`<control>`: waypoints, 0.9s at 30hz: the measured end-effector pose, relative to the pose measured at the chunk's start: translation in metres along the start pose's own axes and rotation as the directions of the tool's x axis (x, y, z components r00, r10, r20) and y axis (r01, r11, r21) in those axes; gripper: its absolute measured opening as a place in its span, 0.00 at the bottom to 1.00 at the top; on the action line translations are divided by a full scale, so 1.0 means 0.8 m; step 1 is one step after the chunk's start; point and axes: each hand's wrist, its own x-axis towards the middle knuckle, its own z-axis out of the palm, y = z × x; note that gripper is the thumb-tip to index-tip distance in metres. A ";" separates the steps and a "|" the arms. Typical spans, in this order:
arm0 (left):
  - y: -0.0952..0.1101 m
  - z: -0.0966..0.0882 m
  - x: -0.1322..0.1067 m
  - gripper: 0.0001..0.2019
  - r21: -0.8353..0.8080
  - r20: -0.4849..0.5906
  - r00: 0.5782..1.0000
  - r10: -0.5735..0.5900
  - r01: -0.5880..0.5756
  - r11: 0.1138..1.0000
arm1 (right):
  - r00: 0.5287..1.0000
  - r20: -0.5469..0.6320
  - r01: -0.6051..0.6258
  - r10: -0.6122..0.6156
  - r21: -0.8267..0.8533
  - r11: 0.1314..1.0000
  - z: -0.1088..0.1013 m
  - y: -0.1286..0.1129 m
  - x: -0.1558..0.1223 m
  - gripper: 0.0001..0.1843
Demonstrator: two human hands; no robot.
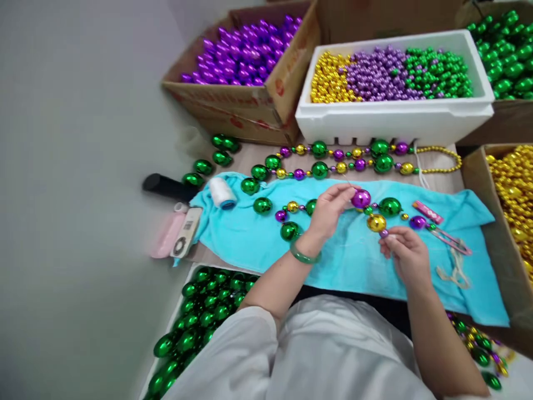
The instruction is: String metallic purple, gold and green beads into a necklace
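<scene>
My left hand (327, 210), wearing a green bangle (306, 254) on the wrist, pinches a large shiny purple bead (361, 199). A thin line, perhaps a needle, shows faintly above its fingertips. Below that bead are a small green bead (368, 210) and a gold bead (376, 223). My right hand (407, 253) has thumb and fingers closed on a small lilac bead (383, 233) just under the gold one. On the turquoise towel (350, 272) lie a big green bead (390, 206), another purple bead (417, 222) and more beads left of my hands (290, 230).
Behind the towel stretches a finished-looking bead necklace (320, 170). A white foam box (395, 119) and a cardboard box (233, 105) of beads stand at the back. A thread spool (222, 193), pink safety pin (449, 239) and cord (456, 272) lie on the towel. Green beads (208, 316) fill a tray at lower left.
</scene>
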 end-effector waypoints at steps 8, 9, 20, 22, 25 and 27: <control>0.004 -0.017 0.016 0.07 0.126 0.060 0.998 0.020 -0.028 0.992 | 0.999 -0.006 -0.035 0.035 0.030 0.999 -0.004 0.003 0.006 0.12; 0.005 -0.017 0.015 0.07 0.141 0.061 0.998 0.035 -0.043 0.989 | 0.999 0.002 -0.033 0.033 0.024 0.999 -0.005 0.004 0.006 0.12; -0.002 -0.001 0.000 0.04 0.307 0.108 0.985 0.134 -0.161 0.938 | 0.989 0.122 -0.048 0.079 -0.236 0.971 -0.020 0.028 0.017 0.14; -0.005 -0.003 0.004 0.04 0.320 0.093 0.987 0.133 -0.156 0.935 | 0.989 0.111 -0.076 0.100 -0.202 0.977 -0.017 0.027 0.016 0.13; -0.010 -0.007 0.015 0.04 0.267 0.028 0.993 0.112 -0.115 0.957 | 0.989 0.097 -0.093 0.108 -0.144 0.985 -0.011 0.023 0.016 0.12; -0.013 -0.011 0.022 0.05 0.215 -0.020 0.997 0.069 -0.063 0.974 | 0.989 0.091 -0.101 0.113 -0.124 0.987 -0.008 0.021 0.018 0.12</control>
